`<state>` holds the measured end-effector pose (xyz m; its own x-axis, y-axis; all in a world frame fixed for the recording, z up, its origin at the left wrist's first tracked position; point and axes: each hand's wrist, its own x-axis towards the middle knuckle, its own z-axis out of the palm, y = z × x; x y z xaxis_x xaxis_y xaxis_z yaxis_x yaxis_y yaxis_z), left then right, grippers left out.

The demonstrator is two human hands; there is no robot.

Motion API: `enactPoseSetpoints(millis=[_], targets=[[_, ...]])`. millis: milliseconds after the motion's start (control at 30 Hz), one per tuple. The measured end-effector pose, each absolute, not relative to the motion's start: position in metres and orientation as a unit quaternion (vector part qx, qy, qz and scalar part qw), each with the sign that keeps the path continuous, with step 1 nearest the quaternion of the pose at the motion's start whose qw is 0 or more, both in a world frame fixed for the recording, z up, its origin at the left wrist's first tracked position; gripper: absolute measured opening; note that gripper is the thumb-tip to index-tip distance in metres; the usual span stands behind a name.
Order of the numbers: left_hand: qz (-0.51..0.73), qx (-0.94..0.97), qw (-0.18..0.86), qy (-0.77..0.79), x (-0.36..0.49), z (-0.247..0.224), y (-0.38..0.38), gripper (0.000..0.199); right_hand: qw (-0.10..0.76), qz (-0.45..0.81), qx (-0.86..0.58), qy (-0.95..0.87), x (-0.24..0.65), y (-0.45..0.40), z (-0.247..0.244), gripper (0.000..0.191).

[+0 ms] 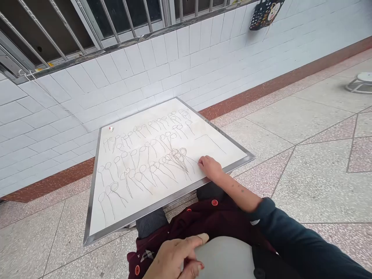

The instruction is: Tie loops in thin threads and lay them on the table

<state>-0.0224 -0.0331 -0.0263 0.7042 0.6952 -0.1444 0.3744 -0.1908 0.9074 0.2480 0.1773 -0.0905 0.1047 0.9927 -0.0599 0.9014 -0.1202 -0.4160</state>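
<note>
A white board (148, 186) with a grey metal rim lies in front of me. Rows of thin dark loops with long tails (142, 168) cover much of it; whether they are wires, threads or drawn lines is unclear. They overlap in a dense cluster (178, 155) left of my right hand (210, 168). That hand rests at the near right edge with its fingers curled closed; anything between them is hidden. My left hand (177, 257) is low, over my lap, off the board. Its fingers are apart and nothing shows in it. One fingertip has a pale cover.
A small white and red item (111, 128) sits at the board's far left corner. Behind stands a white tiled wall (162, 54) with a barred window (116, 19) and a hanging dark patterned bag (266, 14). A white round stool (364, 77) is at far right.
</note>
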Motion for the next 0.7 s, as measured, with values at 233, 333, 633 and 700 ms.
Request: enactPoseSetpoints(millis=[233,333,633,700], targets=[[0.235,0.596,0.585,0.497,-0.026,0.000,-0.020,0.049,0.078,0.145,-0.747,-0.644,0.245,0.175,-0.086,0.017],[0.246,0.575,0.617,0.477,-0.017,-0.014,-0.025,0.051,0.070,0.139,-0.755,-0.637,0.248,0.174,-0.087,0.019],[0.200,0.696,0.571,0.387,-0.007,-0.040,-0.034,0.051,0.044,0.163,-0.738,-0.653,0.251,0.185,-0.083,0.019],[0.197,0.701,0.564,0.389,-0.009,-0.039,-0.034,0.053,0.037,0.161,-0.741,-0.650,0.251,0.181,-0.081,0.019]])
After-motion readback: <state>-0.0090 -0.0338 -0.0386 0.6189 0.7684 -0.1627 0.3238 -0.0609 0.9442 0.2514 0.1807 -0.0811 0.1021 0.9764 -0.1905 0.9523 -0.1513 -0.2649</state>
